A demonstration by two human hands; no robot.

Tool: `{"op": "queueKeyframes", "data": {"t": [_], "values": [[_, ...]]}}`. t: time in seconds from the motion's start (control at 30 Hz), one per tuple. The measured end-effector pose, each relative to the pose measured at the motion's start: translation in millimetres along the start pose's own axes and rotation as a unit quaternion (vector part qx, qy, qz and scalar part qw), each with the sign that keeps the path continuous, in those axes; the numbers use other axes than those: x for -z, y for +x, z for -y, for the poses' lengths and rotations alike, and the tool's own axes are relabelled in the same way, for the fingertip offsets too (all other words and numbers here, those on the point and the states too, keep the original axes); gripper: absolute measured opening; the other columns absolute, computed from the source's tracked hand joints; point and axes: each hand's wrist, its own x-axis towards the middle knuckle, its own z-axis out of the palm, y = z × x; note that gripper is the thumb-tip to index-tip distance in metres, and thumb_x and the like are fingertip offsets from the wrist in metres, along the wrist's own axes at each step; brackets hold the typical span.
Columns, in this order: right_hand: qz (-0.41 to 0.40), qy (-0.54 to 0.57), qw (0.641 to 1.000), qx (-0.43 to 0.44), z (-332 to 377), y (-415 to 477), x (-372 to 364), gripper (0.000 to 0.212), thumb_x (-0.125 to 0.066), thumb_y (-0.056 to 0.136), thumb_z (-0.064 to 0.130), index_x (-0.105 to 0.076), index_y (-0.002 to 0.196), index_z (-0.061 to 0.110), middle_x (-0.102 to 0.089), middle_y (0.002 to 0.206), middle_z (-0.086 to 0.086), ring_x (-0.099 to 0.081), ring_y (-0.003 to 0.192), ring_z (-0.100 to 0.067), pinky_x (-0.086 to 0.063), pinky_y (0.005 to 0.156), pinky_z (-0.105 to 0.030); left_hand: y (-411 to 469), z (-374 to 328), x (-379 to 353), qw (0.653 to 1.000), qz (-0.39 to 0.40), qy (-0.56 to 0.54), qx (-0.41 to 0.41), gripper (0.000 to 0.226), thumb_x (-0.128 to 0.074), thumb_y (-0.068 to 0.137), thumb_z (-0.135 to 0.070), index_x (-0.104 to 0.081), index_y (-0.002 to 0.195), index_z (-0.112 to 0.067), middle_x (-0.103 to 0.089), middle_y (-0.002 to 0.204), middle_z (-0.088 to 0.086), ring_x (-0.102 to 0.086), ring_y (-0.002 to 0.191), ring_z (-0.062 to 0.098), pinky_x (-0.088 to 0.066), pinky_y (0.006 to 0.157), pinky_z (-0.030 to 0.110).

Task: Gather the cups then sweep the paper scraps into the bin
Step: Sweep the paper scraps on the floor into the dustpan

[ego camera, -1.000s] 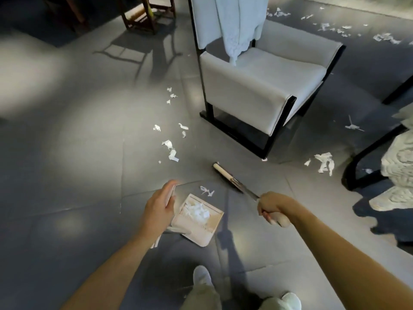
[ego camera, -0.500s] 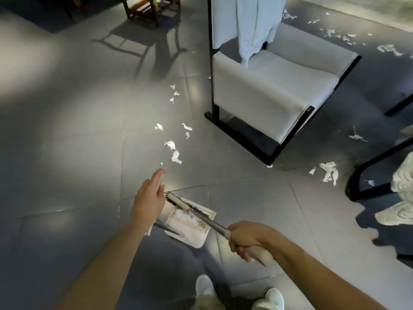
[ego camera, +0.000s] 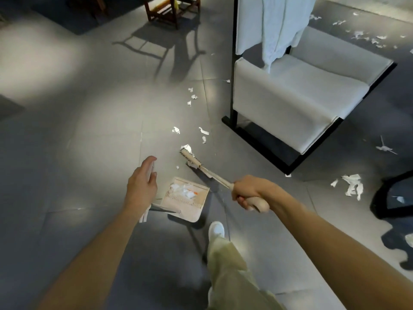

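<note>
White paper scraps met the brush, swung out from over the dustpan; right hand gripped its handle, left hand clasped the dustpan's, ready to sweep.

wooden chair cut off, dustpan handle mostly hidden

The right hand now reaches forward with the brush, whose head sits on the floor against the nearest paper scrap, beyond the dustpan; half a second ago the brush lay across the pan's mouth. The dustpan's load of scraps is uncovered again, and the pan sits slightly farther forward on the tiles. The left hand grips the pan's upright handle with its fingers less splayed than before. The view has shifted left, so the armchair stands farther right.
</note>
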Motion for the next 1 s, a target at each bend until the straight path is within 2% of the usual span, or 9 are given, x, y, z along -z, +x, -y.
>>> {"op": "queueKeyframes", "data": {"t": [0.13,0.27,0.37,0.5,0.6,0.67,0.77,0.9,1.0], "values": [[-0.029,-0.023,0.999,0.031,29,46,20,0.026,-0.052,0.089,0.004,-0.057,0.114,-0.002,-0.056,0.066,-0.011,-0.049,0.046,-0.013,-0.045,0.051,-0.026,44,11,5,1.000,0.000,0.017,0.019,0.036,-0.044,0.098,-0.012,-0.043,0.131,-0.028,-0.056,0.123,0.013,-0.054,0.110,0.033,-0.040,0.086,0.031],[-0.061,-0.045,0.996,0.051,59,91,34,0.024,-0.052,0.089,0.005,-0.057,0.113,0.001,-0.057,0.067,-0.010,-0.050,0.044,-0.012,-0.048,0.051,-0.024,81,23,13,0.999,-0.002,0.012,0.032,0.036,-0.045,0.098,-0.012,-0.044,0.129,-0.029,-0.057,0.123,0.009,-0.056,0.109,0.029,-0.042,0.086,0.031],[-0.077,-0.055,0.994,0.049,88,126,46,0.022,-0.050,0.088,0.002,-0.056,0.109,0.001,-0.058,0.068,-0.012,-0.052,0.048,-0.016,-0.050,0.053,-0.028,107,35,22,0.999,-0.002,0.025,0.029,0.036,-0.048,0.096,-0.008,-0.046,0.127,-0.027,-0.061,0.114,0.009,-0.059,0.099,0.028,-0.045,0.081,0.030],[-0.095,-0.114,0.988,0.042,134,170,61,0.027,-0.049,0.086,0.001,-0.052,0.113,0.000,-0.061,0.080,-0.018,-0.058,0.063,-0.024,-0.053,0.067,-0.036,133,55,32,0.998,0.006,0.035,0.046,0.037,-0.049,0.095,-0.009,-0.046,0.125,-0.030,-0.060,0.111,0.008,-0.058,0.095,0.023,-0.044,0.079,0.027],[-0.101,-0.135,0.985,0.030,165,202,73,0.025,-0.049,0.089,0.003,-0.051,0.113,0.000,-0.061,0.082,-0.017,-0.059,0.068,-0.024,-0.052,0.071,-0.036,144,74,32,0.998,0.028,0.025,0.050,0.044,-0.051,0.094,-0.009,-0.042,0.122,-0.041,-0.057,0.114,0.002,-0.053,0.095,0.015,-0.047,0.077,0.027],[-0.096,-0.151,0.984,0.009,181,219,78,0.019,-0.048,0.088,0.001,-0.052,0.106,-0.004,-0.059,0.081,-0.018,-0.058,0.074,-0.028,-0.051,0.073,-0.036,151,85,31,0.997,0.046,0.005,0.058,0.048,-0.050,0.094,-0.007,-0.040,0.121,-0.045,-0.054,0.117,0.004,-0.054,0.101,0.020,-0.049,0.079,0.032],[-0.067,-0.207,0.976,-0.019,193,226,72,0.013,-0.047,0.089,0.002,-0.053,0.099,-0.005,-0.059,0.079,-0.016,-0.056,0.073,-0.026,-0.046,0.065,-0.030,168,95,33,0.997,0.040,0.038,0.044,0.046,-0.050,0.095,-0.010,-0.038,0.123,-0.043,-0.054,0.115,0.004,-0.056,0.097,0.023,-0.050,0.077,0.032],[0.001,-0.288,0.957,-0.025,196,209,42,0.016,-0.047,0.091,0.005,-0.059,0.100,0.000,-0.063,0.116,-0.022,-0.060,0.093,-0.026,-0.043,0.071,-0.028,196,100,40,0.997,0.026,0.068,0.023,0.041,-0.049,0.096,-0.015,-0.038,0.128,-0.036,-0.058,0.111,0.009,-0.058,0.091,0.023,-0.049,0.076,0.031],[0.008,-0.301,0.953,-0.031,193,191,17,0.018,-0.049,0.090,0.005,-0.059,0.104,0.000,-0.064,0.117,-0.020,-0.061,0.090,-0.023,-0.047,0.074,-0.030,214,94,38,0.998,0.024,0.058,0.011,0.039,-0.046,0.097,-0.016,-0.039,0.133,-0.030,-0.059,0.114,0.009,-0.059,0.095,0.022,-0.044,0.078,0.025]]}}
